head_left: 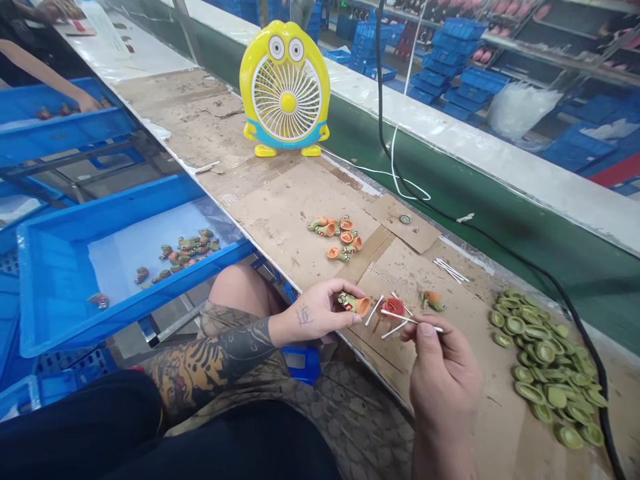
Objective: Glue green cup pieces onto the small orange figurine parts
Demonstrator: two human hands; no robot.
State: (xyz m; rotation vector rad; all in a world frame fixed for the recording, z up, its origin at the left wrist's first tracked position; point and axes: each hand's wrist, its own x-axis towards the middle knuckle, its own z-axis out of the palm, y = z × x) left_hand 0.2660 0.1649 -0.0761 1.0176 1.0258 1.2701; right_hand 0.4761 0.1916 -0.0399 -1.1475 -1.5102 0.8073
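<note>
My left hand grips a small green and orange painted figurine, its hollow orange opening facing right. Between the thumb and fingers of my right hand is a cotton swab, its tip over a small red dish. Other swabs lie around the dish. Just beyond it, a green and orange piece rests alone on the cardboard. Several similar figurines sit in a cluster farther back.
A heap of green oval pieces lies at right beside a black cable. Spare swabs lie behind. A yellow fan stands on the bench. At left, a blue tray holds more figurines; a co-worker's arm reaches into another tray.
</note>
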